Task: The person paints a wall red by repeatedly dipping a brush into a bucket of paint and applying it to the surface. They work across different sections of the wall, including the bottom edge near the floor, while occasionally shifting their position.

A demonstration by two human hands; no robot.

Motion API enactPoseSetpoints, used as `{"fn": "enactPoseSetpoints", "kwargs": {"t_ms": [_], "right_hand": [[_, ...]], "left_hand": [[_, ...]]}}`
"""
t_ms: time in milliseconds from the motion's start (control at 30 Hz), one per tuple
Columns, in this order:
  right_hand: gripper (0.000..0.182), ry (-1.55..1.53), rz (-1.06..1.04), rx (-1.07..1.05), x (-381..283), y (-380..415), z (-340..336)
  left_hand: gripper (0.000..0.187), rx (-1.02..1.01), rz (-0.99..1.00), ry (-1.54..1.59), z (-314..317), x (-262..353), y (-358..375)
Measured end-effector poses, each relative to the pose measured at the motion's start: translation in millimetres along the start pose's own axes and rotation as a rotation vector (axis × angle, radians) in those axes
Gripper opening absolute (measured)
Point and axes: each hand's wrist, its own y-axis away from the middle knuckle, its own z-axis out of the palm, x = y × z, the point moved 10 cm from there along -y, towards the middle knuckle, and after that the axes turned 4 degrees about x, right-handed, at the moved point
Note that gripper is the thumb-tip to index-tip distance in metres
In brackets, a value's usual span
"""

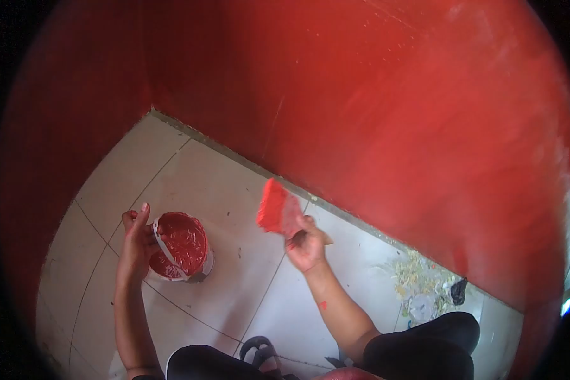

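My right hand is closed round the handle of a wide paint brush, whose bristles are coated in bright red and point up and left. The brush is above the floor tiles, short of the wall. At the left, a bucket of red paint has a pale handle strap across its opening. My left hand is at the bucket's left rim, thumb raised, with some fingers behind the strap; whether they grip it cannot be made out. A red smear marks my right forearm.
A red wall rises beyond the pale tiled floor, meeting another red wall at a corner on the upper left. Scraps and crumpled plastic lie by the wall's foot at the right. My sandalled foot is at the bottom.
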Motion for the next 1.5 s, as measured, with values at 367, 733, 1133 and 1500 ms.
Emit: {"fn": "enactPoseSetpoints", "kwargs": {"t_ms": [367,733,1133,1500], "right_hand": [[0.056,-0.081,-0.389,-0.319,-176.3,-22.5,150.4],[0.024,0.145,-0.846,-0.088,-375.1,1.5,253.6],[0.030,-0.063,-0.861,-0.288,-376.2,-27.7,186.9],[0.039,0.476,-0.720,-0.265,-296.3,-62.4,128.1]], "left_hand": [[0.058,0.121,0.078,-0.044,-13.9,16.2,-109.3],[0.053,0.032,0.114,-0.546,5.7,26.9,-135.3],[0.039,0.123,-0.124,-0.754,-19.7,16.4,-126.9],[0.055,0.021,-0.195,-0.677,-1.3,27.0,-105.2]]}}
